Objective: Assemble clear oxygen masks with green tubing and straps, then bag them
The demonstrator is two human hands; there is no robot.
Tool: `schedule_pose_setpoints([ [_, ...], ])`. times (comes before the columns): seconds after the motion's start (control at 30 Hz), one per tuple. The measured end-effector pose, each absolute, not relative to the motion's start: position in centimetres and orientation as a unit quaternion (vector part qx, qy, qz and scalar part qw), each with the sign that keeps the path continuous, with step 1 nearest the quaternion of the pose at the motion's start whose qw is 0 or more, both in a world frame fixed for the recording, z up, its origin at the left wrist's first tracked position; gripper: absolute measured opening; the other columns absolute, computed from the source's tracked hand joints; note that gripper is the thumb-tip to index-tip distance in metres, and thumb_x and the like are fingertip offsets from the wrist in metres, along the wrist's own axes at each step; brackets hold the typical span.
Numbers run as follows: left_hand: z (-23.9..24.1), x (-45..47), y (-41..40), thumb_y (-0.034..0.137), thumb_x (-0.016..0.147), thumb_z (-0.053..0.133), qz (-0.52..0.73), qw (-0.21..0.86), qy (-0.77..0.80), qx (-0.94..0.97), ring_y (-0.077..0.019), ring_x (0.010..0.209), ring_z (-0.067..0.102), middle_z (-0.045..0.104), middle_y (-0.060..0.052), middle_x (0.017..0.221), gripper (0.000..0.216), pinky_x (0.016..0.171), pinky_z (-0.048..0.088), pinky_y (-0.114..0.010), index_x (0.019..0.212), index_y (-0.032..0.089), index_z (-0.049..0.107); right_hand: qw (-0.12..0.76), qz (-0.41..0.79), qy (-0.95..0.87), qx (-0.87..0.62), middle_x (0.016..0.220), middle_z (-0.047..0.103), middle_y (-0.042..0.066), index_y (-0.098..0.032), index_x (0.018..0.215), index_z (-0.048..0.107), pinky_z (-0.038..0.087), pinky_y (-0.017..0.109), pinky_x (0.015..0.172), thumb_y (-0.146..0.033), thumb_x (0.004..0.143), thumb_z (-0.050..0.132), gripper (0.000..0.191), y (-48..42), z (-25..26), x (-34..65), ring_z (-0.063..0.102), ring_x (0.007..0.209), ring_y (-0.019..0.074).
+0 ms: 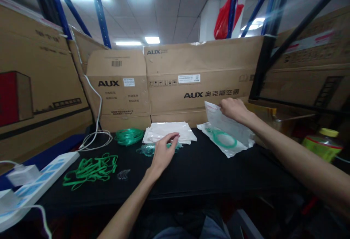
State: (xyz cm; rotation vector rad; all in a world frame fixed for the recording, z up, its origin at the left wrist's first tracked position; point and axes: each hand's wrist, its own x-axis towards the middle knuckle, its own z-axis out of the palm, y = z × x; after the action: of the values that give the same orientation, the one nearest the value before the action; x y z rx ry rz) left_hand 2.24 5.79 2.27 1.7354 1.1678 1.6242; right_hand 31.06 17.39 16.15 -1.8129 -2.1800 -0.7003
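Observation:
My right hand (232, 108) pinches the top edge of a clear plastic bag (226, 124) and lifts it off a packed bag with green tubing (224, 140) that lies on the black table (207, 169). My left hand (163, 151) reaches forward with curled fingers onto a clear mask with green tubing (149, 149) that lies on the table. Just behind it sits a stack of flat white bags (169, 132).
A coil of green tubing (129, 136) lies at the back left, and loose green straps (91, 169) and a small clear plastic piece (123, 174) nearer. A white power strip (35, 184) and white cable (94, 137) are on the left. Cardboard boxes (191, 82) wall the back. A yellow-capped bottle (324, 144) stands on the right.

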Motion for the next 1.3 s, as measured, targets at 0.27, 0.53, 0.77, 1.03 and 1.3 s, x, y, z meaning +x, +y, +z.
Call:
schedule_pose_setpoints([
  [0.27,5.5,10.1,7.8,0.062,0.087,0.065,0.568,0.602,0.281,0.486,-0.0307,0.102,0.073,0.070,-0.023,0.118,0.061,0.096,0.057,-0.046,0.123,0.012,0.063,0.185,-0.283,-0.826,-0.451,0.105,0.073,0.016,-0.015,0.102,0.072,0.039,0.040,0.084,-0.008,0.095,0.051,0.024,11.8,16.3,24.6,0.065,0.100,0.0306],
  [0.53,6.7,8.9,10.0,0.045,0.085,0.072,0.627,0.638,0.227,0.386,-0.0137,0.074,0.068,0.070,-0.002,0.091,0.032,0.077,0.058,-0.028,0.103,0.019,0.064,0.243,-0.276,-0.851,-0.374,0.109,0.072,0.016,-0.015,0.110,0.070,0.043,0.043,0.086,-0.008,0.095,0.055,0.022,7.9,10.9,21.0,0.060,0.105,0.0324],
  [0.77,6.6,6.5,11.0,0.018,0.075,0.074,0.643,0.598,0.265,0.398,-0.0164,0.085,0.069,0.071,-0.003,0.093,0.021,0.090,0.059,-0.036,0.091,0.017,0.061,0.666,0.040,-0.654,-0.358,0.102,0.072,0.009,-0.020,0.103,0.072,0.049,0.037,0.087,-0.030,0.099,0.055,0.020,6.8,7.6,25.0,0.065,0.095,0.0236],
  [1.03,8.0,4.9,10.8,0.022,0.072,0.074,0.637,0.565,0.290,0.438,-0.0198,0.090,0.069,0.072,-0.005,0.096,0.018,0.094,0.058,-0.045,0.082,0.017,0.060,0.703,0.405,-0.458,-0.362,0.061,0.065,0.004,-0.014,0.075,0.070,0.038,0.024,0.039,-0.049,0.065,0.081,0.038,10.9,3.4,27.3,0.053,0.044,0.0124],
  [1.3,7.6,4.6,10.9,0.020,0.070,0.079,0.596,0.575,0.305,0.470,-0.0216,0.091,0.072,0.076,-0.007,0.099,0.021,0.094,0.057,-0.042,0.084,0.016,0.064,0.653,0.533,-0.424,-0.330,0.059,0.067,0.005,-0.015,0.068,0.066,0.037,0.020,0.034,-0.039,0.071,0.083,0.030,10.9,2.2,25.9,0.052,0.042,0.0102],
])
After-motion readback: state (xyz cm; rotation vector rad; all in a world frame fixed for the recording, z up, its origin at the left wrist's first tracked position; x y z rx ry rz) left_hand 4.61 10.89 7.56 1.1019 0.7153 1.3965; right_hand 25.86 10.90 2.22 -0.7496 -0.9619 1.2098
